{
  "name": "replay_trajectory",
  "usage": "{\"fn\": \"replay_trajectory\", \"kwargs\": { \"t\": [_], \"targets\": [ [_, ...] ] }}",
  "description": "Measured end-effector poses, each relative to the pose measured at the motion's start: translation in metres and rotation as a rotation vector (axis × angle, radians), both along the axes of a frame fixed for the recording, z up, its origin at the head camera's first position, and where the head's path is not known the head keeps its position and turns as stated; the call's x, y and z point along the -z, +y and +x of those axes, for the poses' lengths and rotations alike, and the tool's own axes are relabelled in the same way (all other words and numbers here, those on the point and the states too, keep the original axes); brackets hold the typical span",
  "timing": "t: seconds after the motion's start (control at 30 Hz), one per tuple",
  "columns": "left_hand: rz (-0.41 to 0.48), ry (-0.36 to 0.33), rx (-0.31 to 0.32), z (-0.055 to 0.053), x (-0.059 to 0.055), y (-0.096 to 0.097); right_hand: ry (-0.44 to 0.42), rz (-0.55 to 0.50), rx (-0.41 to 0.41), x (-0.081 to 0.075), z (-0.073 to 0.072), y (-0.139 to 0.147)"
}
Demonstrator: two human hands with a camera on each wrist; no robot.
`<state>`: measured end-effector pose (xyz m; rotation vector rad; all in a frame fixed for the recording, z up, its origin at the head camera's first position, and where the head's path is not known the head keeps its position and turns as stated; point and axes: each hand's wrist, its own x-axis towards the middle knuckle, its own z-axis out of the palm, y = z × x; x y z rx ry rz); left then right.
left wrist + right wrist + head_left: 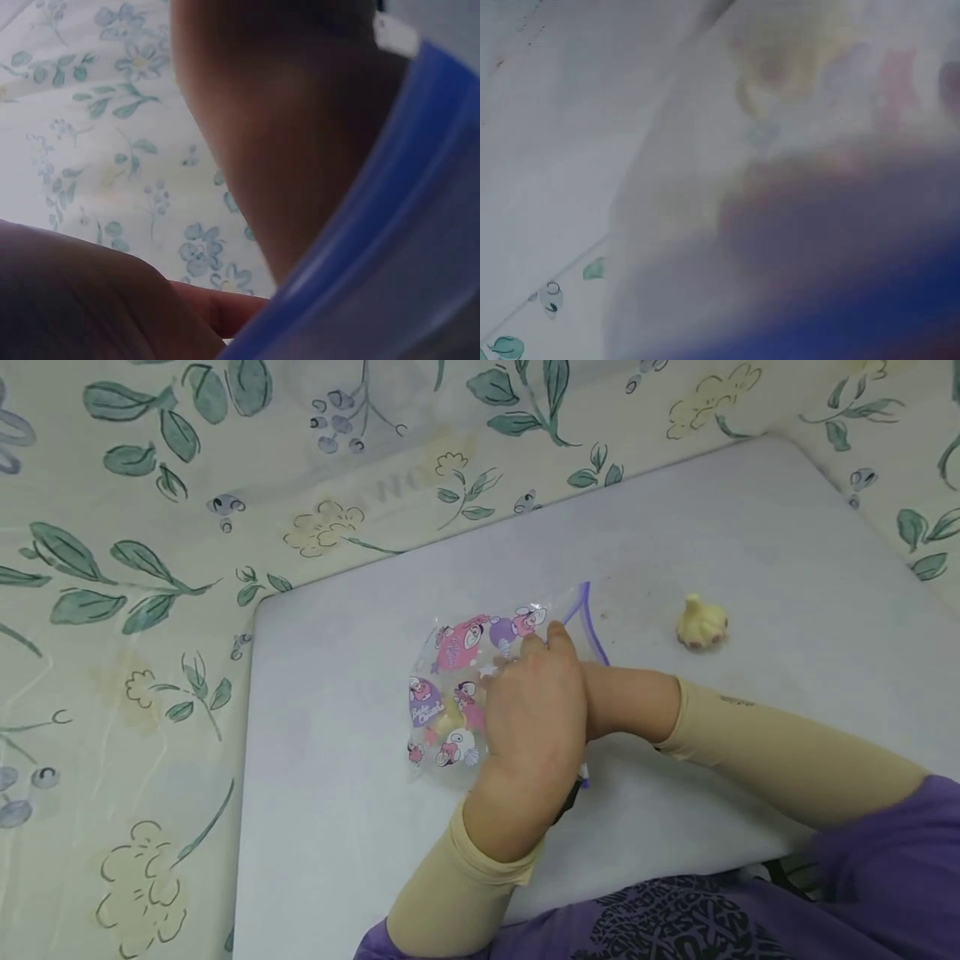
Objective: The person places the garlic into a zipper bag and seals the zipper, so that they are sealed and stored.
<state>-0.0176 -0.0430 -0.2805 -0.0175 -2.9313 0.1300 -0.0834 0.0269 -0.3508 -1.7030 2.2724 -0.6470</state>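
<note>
Bag (457,647), clear with printed characters, lies under and just beyond your left grip (532,710) on the bench (337,827), head view. Your left grip covers the mouth side; can't tell whether its fingers pinch the plastic. Your right grip (609,700) is mostly hidden behind the left, wrist crossing by the purple zip strip (596,633); looks like it's at or inside the mouth, can't tell what, if anything, it holds. Yellowish lump (450,718) shows through the bag, to the left of your left grip. Garlic bulb (702,622) sits on the bench, beyond your right wrist, well apart from the bag. For this step, best pin the mouth edge with the left and move the right straight through the zip line, so the thin plastic doesn't drag along.

Left wrist view: blue strip runs diagonally close to the lens, shadowed limb behind it; fingertip contact not shown. Watch that the strip doesn't fold against your wrist.

Right wrist view: blurred plastic, strip along the bottom, yellowish shape past it. Go slow; film could likely snag your fingers.
</note>
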Motion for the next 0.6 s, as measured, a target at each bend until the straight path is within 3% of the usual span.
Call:
{"fn": "replay_trajectory", "kwargs": {
  "t": [0.13,0.27,0.47,0.6],
  "targets": [
    [0.047,-0.064,-0.004,0.001,-0.003,-0.002,-0.066,-0.029,0.009,-0.003,0.006,0.009],
    [0.067,-0.047,0.004,0.002,-0.003,-0.002,-0.062,-0.028,0.008,-0.007,0.013,0.023],
    [0.084,-0.119,0.003,0.002,-0.005,0.002,-0.187,-0.041,0.101,-0.011,0.014,0.055],
    [0.086,-0.127,0.006,0.003,-0.005,0.004,-0.152,-0.06,0.149,-0.014,0.009,0.074]
  ]
}}
